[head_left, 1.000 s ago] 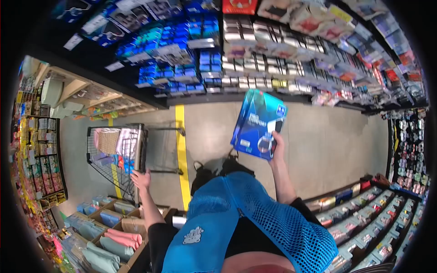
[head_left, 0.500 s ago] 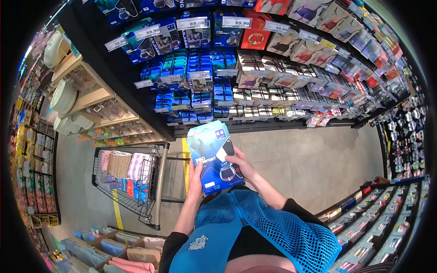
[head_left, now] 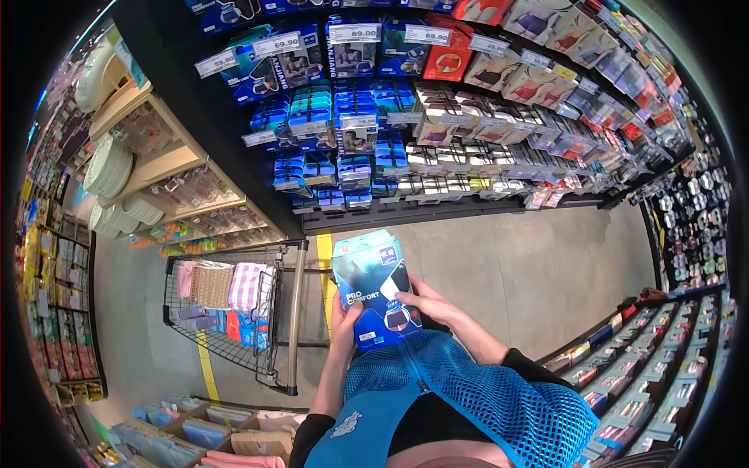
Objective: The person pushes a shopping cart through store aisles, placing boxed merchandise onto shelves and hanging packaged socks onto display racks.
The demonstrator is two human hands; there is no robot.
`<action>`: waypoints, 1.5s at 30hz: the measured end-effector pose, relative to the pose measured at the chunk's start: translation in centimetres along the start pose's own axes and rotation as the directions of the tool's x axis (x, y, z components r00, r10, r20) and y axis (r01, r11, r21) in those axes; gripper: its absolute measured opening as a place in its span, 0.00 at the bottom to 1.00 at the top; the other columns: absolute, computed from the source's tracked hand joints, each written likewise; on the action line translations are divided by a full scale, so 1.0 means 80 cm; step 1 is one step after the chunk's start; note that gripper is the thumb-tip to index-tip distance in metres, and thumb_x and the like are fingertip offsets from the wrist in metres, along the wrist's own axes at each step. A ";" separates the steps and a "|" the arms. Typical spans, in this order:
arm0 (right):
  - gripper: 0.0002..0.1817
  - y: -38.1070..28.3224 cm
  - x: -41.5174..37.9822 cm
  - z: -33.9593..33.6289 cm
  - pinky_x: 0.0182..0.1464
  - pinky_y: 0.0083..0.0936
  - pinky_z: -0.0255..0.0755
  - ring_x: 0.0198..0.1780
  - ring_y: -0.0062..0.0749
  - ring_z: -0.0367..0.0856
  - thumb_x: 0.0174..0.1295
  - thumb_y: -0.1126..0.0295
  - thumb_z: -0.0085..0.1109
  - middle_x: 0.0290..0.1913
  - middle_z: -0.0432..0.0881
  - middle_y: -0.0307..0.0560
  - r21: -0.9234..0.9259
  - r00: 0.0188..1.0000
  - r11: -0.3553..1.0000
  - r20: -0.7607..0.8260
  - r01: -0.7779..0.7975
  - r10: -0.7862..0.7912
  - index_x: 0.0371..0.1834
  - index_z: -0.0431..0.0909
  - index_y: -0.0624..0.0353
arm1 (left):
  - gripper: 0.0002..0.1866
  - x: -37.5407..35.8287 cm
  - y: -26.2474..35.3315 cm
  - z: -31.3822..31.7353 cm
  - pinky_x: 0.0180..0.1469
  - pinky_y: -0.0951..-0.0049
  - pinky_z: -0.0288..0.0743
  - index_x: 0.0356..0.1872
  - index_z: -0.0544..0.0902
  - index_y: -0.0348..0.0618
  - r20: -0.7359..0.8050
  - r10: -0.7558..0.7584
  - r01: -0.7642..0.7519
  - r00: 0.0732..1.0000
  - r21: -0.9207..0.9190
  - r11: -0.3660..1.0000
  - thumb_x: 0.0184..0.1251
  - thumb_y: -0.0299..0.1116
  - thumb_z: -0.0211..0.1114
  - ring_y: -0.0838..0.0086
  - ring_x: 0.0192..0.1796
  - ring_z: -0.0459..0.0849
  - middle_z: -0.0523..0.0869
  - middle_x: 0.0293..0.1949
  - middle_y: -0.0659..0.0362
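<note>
A blue and teal box marked PRO COMFORT [head_left: 373,285] is held in front of my chest, its printed face up toward me. My left hand [head_left: 344,321] grips its left edge, the thumb lying on the front. On the right edge my right hand [head_left: 427,301] is closed round the box, thumb also on the front. A second teal edge shows behind the box's top; whether it is a separate pack I cannot tell. Beyond it, similar blue boxes [head_left: 356,109] hang in rows on the dark rack.
A shopping cart [head_left: 293,312] with folded cloths and packs stands at the left. Wooden shelves [head_left: 168,168] with plates are behind it. The hanging rack's base [head_left: 437,210] runs across ahead. Bins of folded goods [head_left: 195,429] lie at the lower left, and low shelves [head_left: 640,382] at the lower right.
The box and both hands sit slightly lower and further right in the view. The rack and cart have also shifted a little right. Both hands keep their grip.
</note>
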State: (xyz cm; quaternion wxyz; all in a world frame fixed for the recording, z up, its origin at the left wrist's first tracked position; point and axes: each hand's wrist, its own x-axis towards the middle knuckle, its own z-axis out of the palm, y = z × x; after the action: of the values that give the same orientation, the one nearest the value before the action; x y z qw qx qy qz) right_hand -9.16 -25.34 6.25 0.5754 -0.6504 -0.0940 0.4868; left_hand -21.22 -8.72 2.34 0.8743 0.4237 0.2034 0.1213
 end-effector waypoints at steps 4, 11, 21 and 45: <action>0.40 -0.007 0.011 -0.002 0.45 0.22 0.71 0.50 0.31 0.74 0.60 0.57 0.60 0.55 0.73 0.53 -0.049 0.999 0.998 -0.037 0.036 -0.038 0.69 0.53 0.65 | 0.23 0.011 -0.001 -0.002 0.54 0.69 0.73 0.63 0.62 0.39 -0.045 -0.025 0.026 0.999 0.018 0.999 0.70 0.33 0.51 0.68 0.54 0.76 0.73 0.55 0.51; 0.33 -0.017 0.023 -0.043 0.51 0.21 0.71 0.51 0.26 0.75 0.61 0.61 0.57 0.54 0.75 0.48 0.124 0.999 0.992 -0.020 0.033 -0.031 0.66 0.58 0.64 | 0.41 0.045 0.003 0.008 0.62 0.69 0.64 0.72 0.42 0.41 0.134 -0.181 0.177 0.974 0.037 0.983 0.66 0.37 0.59 0.66 0.61 0.71 0.65 0.64 0.49; 0.28 0.010 0.082 -0.159 0.45 0.22 0.75 0.46 0.25 0.79 0.59 0.64 0.56 0.50 0.77 0.46 0.369 0.994 0.924 0.081 -0.095 0.070 0.62 0.63 0.64 | 0.41 0.102 0.006 0.043 0.73 0.70 0.41 0.71 0.39 0.35 0.181 -0.300 0.118 0.937 0.644 0.756 0.72 0.55 0.42 0.63 0.75 0.42 0.42 0.73 0.46; 0.27 -0.096 0.160 -0.067 0.62 0.25 0.60 0.58 0.26 0.69 0.67 0.59 0.51 0.57 0.72 0.44 0.300 0.893 0.846 -0.233 0.442 -0.384 0.64 0.61 0.63 | 0.38 0.128 -0.004 -0.171 0.71 0.57 0.47 0.66 0.63 0.39 -0.471 0.319 0.526 0.822 0.844 -0.109 0.65 0.60 0.49 0.50 0.70 0.56 0.60 0.67 0.38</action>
State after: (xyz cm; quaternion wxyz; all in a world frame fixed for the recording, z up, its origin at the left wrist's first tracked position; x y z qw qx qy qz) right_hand 4.67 -17.63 5.22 0.7773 -0.5415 -0.0979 0.3049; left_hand -18.38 4.49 -8.12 0.1662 0.8503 0.4985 -0.0312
